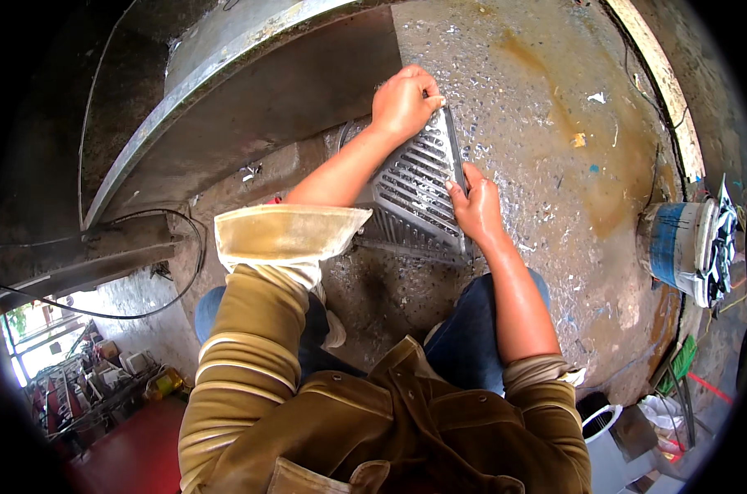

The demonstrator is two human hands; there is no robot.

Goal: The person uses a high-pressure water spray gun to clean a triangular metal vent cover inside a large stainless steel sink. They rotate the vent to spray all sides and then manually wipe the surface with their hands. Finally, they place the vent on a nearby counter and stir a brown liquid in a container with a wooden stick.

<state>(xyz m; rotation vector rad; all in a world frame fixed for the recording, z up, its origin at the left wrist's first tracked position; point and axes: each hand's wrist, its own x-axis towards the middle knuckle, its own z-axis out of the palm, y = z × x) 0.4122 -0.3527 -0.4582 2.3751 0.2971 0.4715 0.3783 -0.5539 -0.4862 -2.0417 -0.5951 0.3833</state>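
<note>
A dark slotted panel [419, 183], with rows of long openings and a wet-looking, whitish-flecked surface, stands tilted over the floor in front of me. My left hand [403, 104] is closed at its far corner, the fingers curled over the edge. Lower down, my right hand [479, 207] grips the right edge, its thumb on the slotted face. The panel's near end reaches down toward the floor between my knees. Its underside and whatever lies behind it are hidden.
A metal-edged bench or ledge [283, 90] curves along the far left, close to my left forearm. White scraps litter the wet concrete floor [546, 165]. A white and blue bucket [678, 247] stands at right. A black cable [199, 263] loops at left.
</note>
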